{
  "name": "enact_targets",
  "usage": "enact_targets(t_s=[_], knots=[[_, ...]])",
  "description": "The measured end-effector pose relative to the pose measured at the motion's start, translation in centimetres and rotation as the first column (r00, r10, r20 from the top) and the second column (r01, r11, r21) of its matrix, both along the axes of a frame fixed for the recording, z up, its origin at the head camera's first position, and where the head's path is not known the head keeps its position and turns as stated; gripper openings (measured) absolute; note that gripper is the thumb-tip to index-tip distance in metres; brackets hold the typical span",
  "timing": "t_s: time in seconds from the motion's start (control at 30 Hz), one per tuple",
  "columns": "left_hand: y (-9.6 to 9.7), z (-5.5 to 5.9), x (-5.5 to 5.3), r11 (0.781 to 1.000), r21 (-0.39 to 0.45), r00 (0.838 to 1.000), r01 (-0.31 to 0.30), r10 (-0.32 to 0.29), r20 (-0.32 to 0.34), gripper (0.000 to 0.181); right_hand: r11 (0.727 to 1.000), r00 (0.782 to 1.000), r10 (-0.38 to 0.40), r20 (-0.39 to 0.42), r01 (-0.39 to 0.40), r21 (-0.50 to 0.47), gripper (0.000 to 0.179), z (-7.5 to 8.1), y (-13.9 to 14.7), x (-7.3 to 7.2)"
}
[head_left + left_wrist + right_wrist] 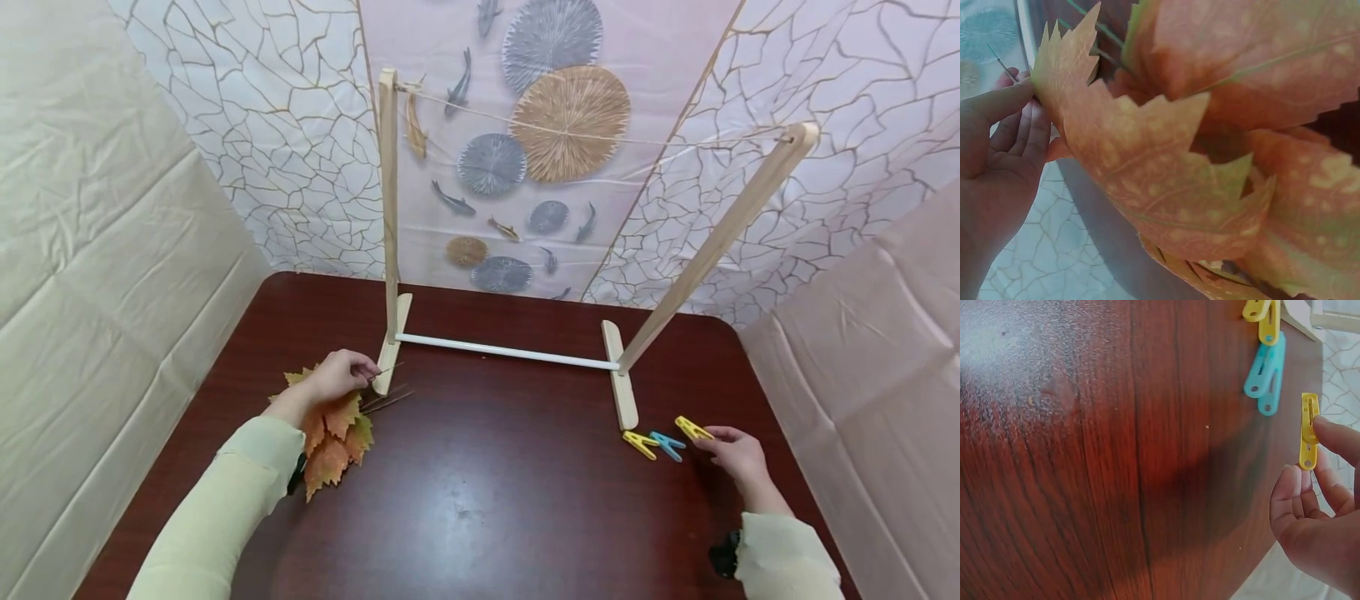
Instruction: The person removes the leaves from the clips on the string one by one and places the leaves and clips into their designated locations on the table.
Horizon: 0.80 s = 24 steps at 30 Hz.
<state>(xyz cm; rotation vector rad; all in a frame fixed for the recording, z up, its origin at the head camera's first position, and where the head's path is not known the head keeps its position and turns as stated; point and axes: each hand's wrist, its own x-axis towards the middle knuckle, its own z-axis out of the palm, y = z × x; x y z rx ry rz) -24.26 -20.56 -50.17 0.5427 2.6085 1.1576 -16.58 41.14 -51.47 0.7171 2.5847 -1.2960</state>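
My left hand pinches the thin stem of an orange-green maple leaf between thumb and fingers. Beneath that hand lies a pile of similar maple leaves, partly covered by the hand and sleeve. Up close in the left wrist view, a toothed orange leaf spreads beside the fingers. My right hand holds a yellow clothespin between thumb and fingers, just above the table. To its left, a blue clothespin and another yellow clothespin lie close together on the table.
A wooden frame stands at the back, with a left post, a right post and a white bottom bar. A thin string runs between the post tops. Draped cloth walls surround the dark brown table.
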Motion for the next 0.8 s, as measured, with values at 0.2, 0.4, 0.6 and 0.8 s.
enact_targets(t_s=[0.2, 0.4, 0.6, 0.8], knots=[[0.2, -1.1, 0.0, 1.000, -0.009, 1.000, -0.030, 0.030, -0.002, 0.022, 0.999, 0.999, -0.031, 0.019, 0.032, -0.014, 0.053, -1.0, 0.0, -0.2], [0.3, -2.2, 0.0, 0.997, -0.047, 0.997, -0.067, 0.065, -0.051, 0.023, 0.998, 0.998, -0.053, 0.023, 0.053, -0.022, 0.053, -1.5, 0.0, -0.2], [0.2, -2.6, 0.2, 0.995, -0.021, 0.995, -0.096, 0.096, -0.004, 0.032, 0.999, 0.999, -0.034, 0.017, 0.034, -0.034, 0.054, -1.1, 0.6, -0.1], [0.1, -2.1, 0.0, 0.982, 0.053, 0.983, -0.182, 0.179, 0.045, 0.030, 0.997, 0.998, -0.056, -0.036, 0.054, -0.048, 0.050, 0.4, 0.8, -0.3]])
